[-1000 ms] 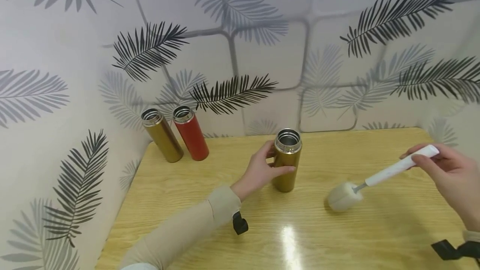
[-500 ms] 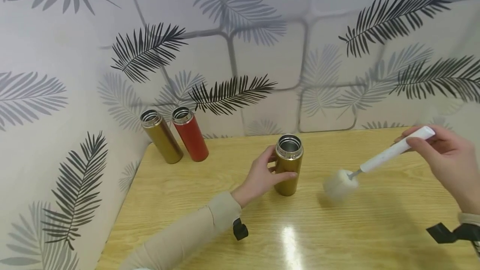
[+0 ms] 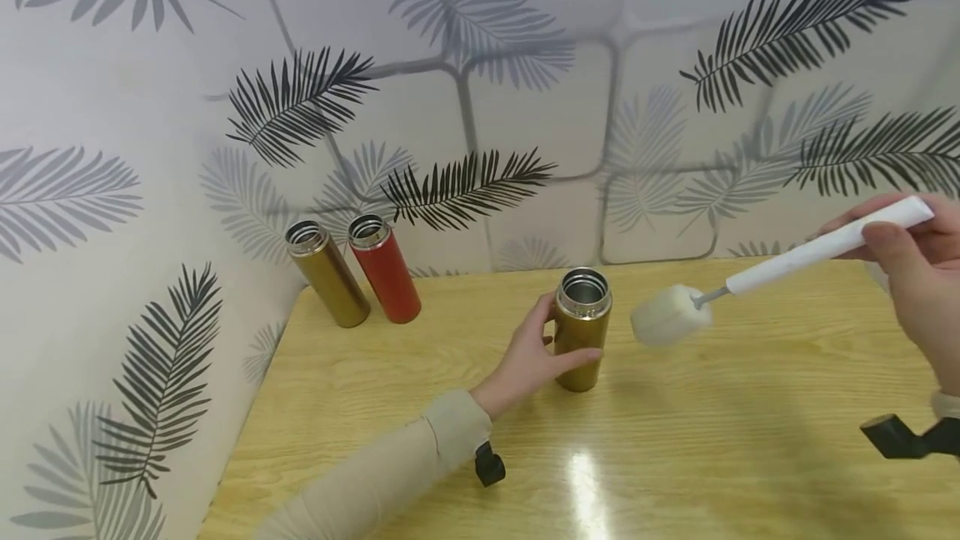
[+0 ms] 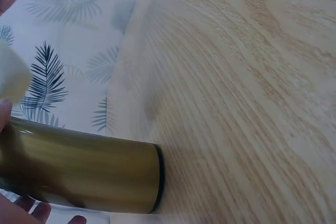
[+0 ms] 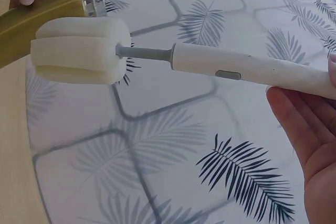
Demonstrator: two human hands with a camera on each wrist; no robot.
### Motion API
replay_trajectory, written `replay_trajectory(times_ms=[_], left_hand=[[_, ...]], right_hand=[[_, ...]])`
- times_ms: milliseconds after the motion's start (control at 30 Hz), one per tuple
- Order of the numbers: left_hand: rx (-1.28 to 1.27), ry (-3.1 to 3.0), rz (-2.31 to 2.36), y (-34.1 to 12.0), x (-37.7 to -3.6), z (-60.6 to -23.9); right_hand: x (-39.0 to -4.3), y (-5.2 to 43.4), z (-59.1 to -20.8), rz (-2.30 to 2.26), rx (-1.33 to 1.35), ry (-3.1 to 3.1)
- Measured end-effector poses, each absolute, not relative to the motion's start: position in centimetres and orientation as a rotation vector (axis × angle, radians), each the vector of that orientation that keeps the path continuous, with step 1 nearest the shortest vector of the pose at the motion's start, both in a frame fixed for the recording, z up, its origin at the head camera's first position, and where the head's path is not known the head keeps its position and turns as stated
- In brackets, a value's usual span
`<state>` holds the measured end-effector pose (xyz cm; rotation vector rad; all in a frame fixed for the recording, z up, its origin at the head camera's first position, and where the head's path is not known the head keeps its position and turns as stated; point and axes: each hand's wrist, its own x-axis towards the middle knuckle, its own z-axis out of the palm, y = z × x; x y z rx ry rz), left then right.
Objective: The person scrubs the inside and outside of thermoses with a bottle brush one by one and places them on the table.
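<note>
My left hand (image 3: 528,354) grips a gold bottle (image 3: 583,332) around its body, thumb across the front. The bottle stands upright on the wooden table with its steel mouth uncovered. In the left wrist view the gold bottle (image 4: 89,169) shows its dark base edge against the wood. My right hand (image 3: 926,273) holds a sponge bottle brush by its white handle (image 3: 825,250). The cream sponge head (image 3: 670,315) hangs in the air just right of the bottle, lower than the handle. Up close in the right wrist view, the sponge head (image 5: 79,51) has lengthwise grooves.
At the table's back left stand a second gold bottle (image 3: 327,277) and a red bottle (image 3: 386,272), both with open mouths. Behind the wooden table (image 3: 675,457) rises a wall (image 3: 540,123) with a leaf pattern; another wall section borders the left side.
My right hand has raised the brush, and its sponge head has lifted higher above the table and slightly toward the bottle. The left hand keeps its grip on the bottle, almost unmoved.
</note>
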<state>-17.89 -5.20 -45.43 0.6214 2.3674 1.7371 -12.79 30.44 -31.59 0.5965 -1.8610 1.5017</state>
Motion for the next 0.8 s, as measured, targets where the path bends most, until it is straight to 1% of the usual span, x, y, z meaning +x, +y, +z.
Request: replay_trajectory(times_ms=[133, 233, 367, 600, 800], left_hand=[[0.599, 2.347, 1.761, -5.2, -17.9, -45.9], [0.586, 2.311, 1.791, -5.2, -18.0, -46.1], [0.582, 2.284, 1.807, -5.1, -18.1, -46.1], [0.607, 2.283, 1.766, -5.2, -18.2, -46.2], [0.612, 2.265, 1.767, -5.3, -18.2, -46.3]], right_hand=[[-13.2, 29.7, -30.1, 1.673, 0.807, -1.611], [-13.4, 28.8, -28.8, 1.749, 0.912, -1.473], [-13.4, 27.7, -27.9, 1.76, 0.888, -1.442], [-13.7, 26.2, -28.0, 1.794, 0.768, -1.517], [-14.0, 24.0, -27.5, 1.903, 0.902, -1.386]])
